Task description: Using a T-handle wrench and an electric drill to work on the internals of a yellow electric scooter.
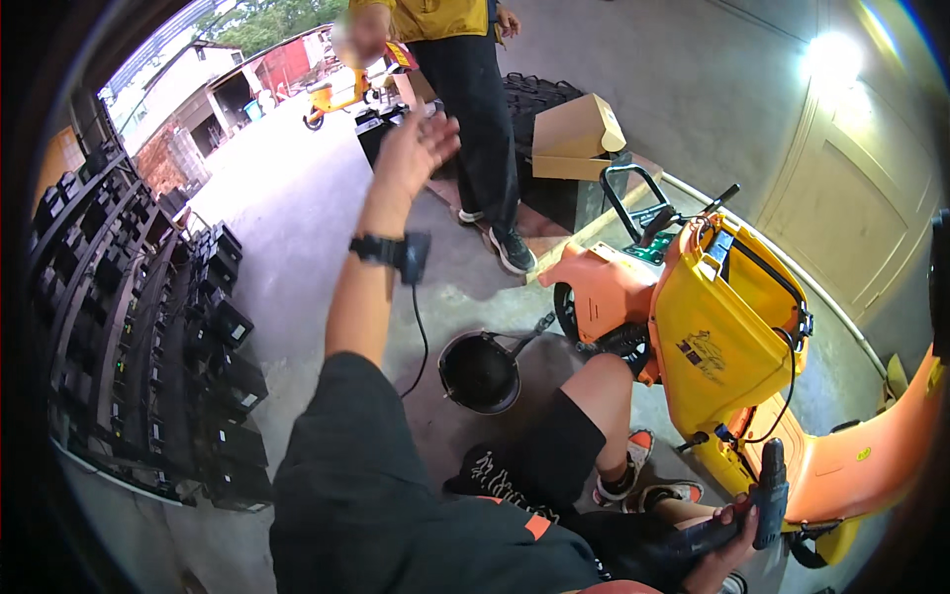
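My left hand (426, 141) is raised toward a person in a yellow top and black trousers (465, 99), fingers apart and holding nothing I can see; a black device with a cable is strapped to that wrist. The person's blurred hand (368, 35) is above mine, apart from it. At lower right my right hand (737, 530) grips a dark cordless drill (772, 495) beside a yellow-and-orange scooter (708, 337), whose rear storage box has its top open. An upturned black helmet (478, 371) with a strap lies on the floor between my arm and the scooter.
Racks of black battery units (119, 327) line the left side. A cardboard box (569, 144) sits on a low platform behind the person. A pale door (836, 198) and pipe are at right. An orange scooter (336, 99) stands outside.
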`<state>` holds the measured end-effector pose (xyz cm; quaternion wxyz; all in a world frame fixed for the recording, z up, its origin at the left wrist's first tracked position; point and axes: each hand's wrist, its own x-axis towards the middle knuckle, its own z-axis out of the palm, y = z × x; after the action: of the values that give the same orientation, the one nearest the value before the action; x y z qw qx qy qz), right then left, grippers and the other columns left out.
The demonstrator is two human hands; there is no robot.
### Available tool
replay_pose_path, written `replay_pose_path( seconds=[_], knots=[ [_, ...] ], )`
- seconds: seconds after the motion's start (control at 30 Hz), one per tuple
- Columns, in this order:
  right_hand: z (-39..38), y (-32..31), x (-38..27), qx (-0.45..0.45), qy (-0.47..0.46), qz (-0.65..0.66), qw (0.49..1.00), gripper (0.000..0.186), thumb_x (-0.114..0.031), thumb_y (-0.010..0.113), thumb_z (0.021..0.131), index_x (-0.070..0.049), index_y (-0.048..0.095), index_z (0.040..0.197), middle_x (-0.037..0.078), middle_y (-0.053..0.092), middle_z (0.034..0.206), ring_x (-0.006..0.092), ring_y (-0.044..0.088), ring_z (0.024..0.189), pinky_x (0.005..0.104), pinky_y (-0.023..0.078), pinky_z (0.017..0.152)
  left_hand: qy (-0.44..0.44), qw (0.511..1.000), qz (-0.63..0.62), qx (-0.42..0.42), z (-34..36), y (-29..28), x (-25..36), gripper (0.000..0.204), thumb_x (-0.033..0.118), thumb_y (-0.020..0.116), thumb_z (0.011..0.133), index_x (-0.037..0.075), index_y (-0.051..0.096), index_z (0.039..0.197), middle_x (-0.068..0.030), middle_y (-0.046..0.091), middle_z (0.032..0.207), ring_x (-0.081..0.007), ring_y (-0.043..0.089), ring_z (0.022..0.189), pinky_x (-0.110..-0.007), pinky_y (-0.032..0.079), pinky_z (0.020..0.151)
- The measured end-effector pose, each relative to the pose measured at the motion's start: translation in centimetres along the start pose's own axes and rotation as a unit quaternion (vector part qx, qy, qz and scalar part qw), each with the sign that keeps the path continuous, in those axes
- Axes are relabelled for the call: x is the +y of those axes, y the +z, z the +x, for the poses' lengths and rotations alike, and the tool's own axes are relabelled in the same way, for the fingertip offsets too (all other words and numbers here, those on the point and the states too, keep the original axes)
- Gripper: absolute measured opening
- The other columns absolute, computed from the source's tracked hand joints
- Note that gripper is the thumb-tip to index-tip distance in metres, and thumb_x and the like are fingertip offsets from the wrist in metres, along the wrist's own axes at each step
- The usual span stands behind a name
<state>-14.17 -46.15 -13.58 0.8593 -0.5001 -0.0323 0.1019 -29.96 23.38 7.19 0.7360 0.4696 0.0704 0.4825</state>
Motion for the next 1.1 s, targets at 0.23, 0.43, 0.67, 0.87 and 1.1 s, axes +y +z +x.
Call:
replay_pose_path(
  seconds=[0.23,0.43,0.67,0.87,1.1],
  knots=[
    [-1.3,0.1,-0.5,0.054,0.027,0.084,0.995,0.044,-0.023,0.066,0.088,-0.001,0.053,0.123,0.010,0.061,0.090,0.0158,0.053,0.063,0.0299,0.045,0.060,0.010,0.994,0.029,0.105,8.8,2.7,9.5,0.053,0.053,0.053,0.095,0.002,0.051,0.110,-0.0303,0.064,0.096,-0.0282,0.062,0.078,-0.038,0.055,0.067],
    [-0.5,-1.7,-1.1,0.025,0.040,0.121,0.992,0.050,-0.022,0.067,0.086,0.002,0.051,0.127,0.009,0.059,0.090,0.0156,0.054,0.063,0.0325,0.047,0.066,0.036,0.968,0.232,0.094,7.2,3.3,11.3,0.031,0.029,0.053,0.099,0.005,0.055,0.117,-0.0129,0.067,0.104,-0.0144,0.058,0.078,-0.025,0.046,0.067],
    [0.1,-2.8,-0.8,-0.022,0.020,0.092,0.995,0.058,-0.029,0.064,0.089,0.001,0.043,0.133,0.006,0.056,0.093,0.0105,0.051,0.061,0.0314,0.045,0.068,-0.055,0.942,0.331,-0.013,-8.9,7.1,0.2,0.044,0.022,0.058,0.098,0.000,0.050,0.134,-0.0137,0.065,0.115,-0.0174,0.065,0.093,-0.029,0.055,0.084],
    [0.0,-3.4,-0.7,0.003,0.032,0.087,0.996,0.063,-0.032,0.065,0.088,0.003,0.041,0.135,0.006,0.056,0.091,0.0093,0.050,0.055,0.0304,0.044,0.066,-0.435,0.801,0.328,-0.247,-26.7,11.1,-17.0,0.040,0.023,0.063,0.094,-0.003,0.056,0.124,-0.0151,0.068,0.106,-0.0207,0.068,0.092,-0.032,0.053,0.081],
    [-0.6,-3.1,-0.9,0.042,0.036,0.068,0.996,0.064,-0.033,0.063,0.087,0.005,0.042,0.134,0.006,0.056,0.089,0.0095,0.051,0.054,0.0310,0.045,0.066,-0.608,0.609,0.314,-0.401,-33.0,14.2,-25.2,0.036,0.021,0.052,0.101,-0.003,0.052,0.127,-0.0134,0.068,0.104,-0.0178,0.067,0.083,-0.030,0.053,0.077]
  ],
)
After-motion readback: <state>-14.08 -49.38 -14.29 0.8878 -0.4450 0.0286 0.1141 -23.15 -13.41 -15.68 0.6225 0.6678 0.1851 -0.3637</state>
